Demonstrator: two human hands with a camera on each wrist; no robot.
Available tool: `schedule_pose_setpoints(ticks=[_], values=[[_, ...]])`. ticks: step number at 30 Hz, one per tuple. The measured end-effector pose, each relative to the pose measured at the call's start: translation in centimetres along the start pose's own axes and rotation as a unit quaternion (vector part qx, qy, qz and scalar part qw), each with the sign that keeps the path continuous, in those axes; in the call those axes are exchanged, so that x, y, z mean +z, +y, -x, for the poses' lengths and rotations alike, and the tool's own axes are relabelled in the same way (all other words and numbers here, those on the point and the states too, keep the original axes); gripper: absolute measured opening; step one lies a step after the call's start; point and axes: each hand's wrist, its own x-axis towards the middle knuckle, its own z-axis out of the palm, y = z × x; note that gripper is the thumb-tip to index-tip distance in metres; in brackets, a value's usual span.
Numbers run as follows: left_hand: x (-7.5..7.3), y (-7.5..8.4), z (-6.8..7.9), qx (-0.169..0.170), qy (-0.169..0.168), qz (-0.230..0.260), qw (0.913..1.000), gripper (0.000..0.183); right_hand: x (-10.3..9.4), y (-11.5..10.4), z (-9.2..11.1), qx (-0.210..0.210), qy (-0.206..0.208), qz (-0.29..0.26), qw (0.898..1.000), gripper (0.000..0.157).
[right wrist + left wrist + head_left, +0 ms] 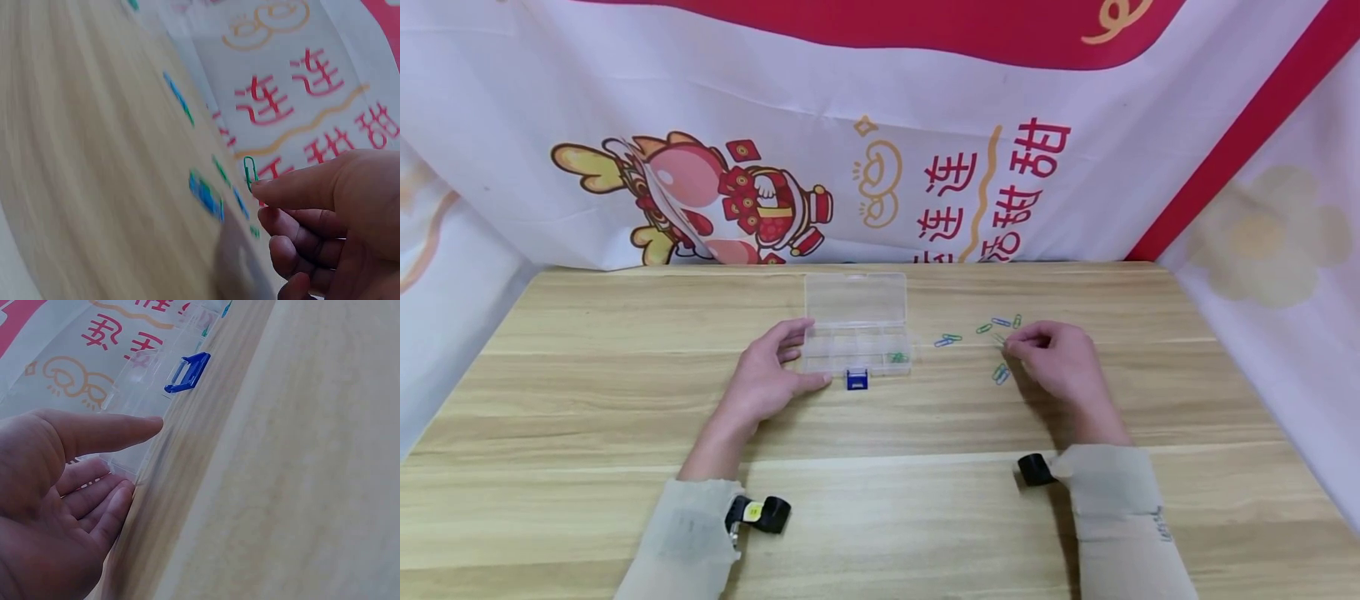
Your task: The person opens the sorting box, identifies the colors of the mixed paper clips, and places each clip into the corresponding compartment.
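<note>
Counter (925, 500): pale wood grain, backed by a white printed cloth (760, 100) with red lettering and a cartoon figure.

Clear compartment box (820, 363) sits near the far side of the counter, lid (856, 298) folded back, blue latch (857, 380) at its front edge. Green clips (897, 357) lie in the front right compartment.

Left hand (767, 375): forearm angles in from the lower left; hand lies alongside the box's left end. Thumb straight, reaching the front left corner; forefinger tip by the left side near the hinge line. Thumb and fingers spread wide apart; in the left wrist view the other fingers bend loosely beside the box.

Right hand (1063, 358): forearm angles in from the lower right, wrist bent toward the left. Thumb and forefinger narrow, pinching a green paper clip (250, 170) near one end; its free loop projects beyond the fingertips. Remaining fingers curl toward the palm. Height of the held clip above the counter: cannot tell.

Loose clips between box and right hand: a blue clip (943, 342) touching or overlapping a green one, nearest the box; a blue-and-green group (1001, 373) just beside the right hand, on its near side; three more beyond the held clip.
</note>
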Motion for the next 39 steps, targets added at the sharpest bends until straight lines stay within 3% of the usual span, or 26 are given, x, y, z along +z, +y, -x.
schedule_pose_setpoints(ticks=[5, 16, 23, 39], values=[[0.0, 0.0, 0.0, -0.002, 0.000, 0.002, 1.0000, 0.083, 0.8, -2.1, 0.6, -0.024, -0.025, -0.032, 0.999, 0.023], [0.0, 0.0, 0.0, -0.001, 0.000, 0.005, 1.0000, 0.084, 3.4, -5.0, 1.7, -0.079, -0.042, -0.047, 0.995, 0.016], [0.0, -0.1, 0.0, 0.001, 0.000, 0.004, 1.0000, 0.084, 5.7, -6.0, 2.0, -0.126, -0.026, -0.061, 0.990, 0.009], [0.0, -0.1, 0.0, 0.007, 0.002, 0.002, 1.0000, 0.083, 7.8, -7.0, 2.4, -0.121, -0.024, -0.067, 0.990, 0.005]])
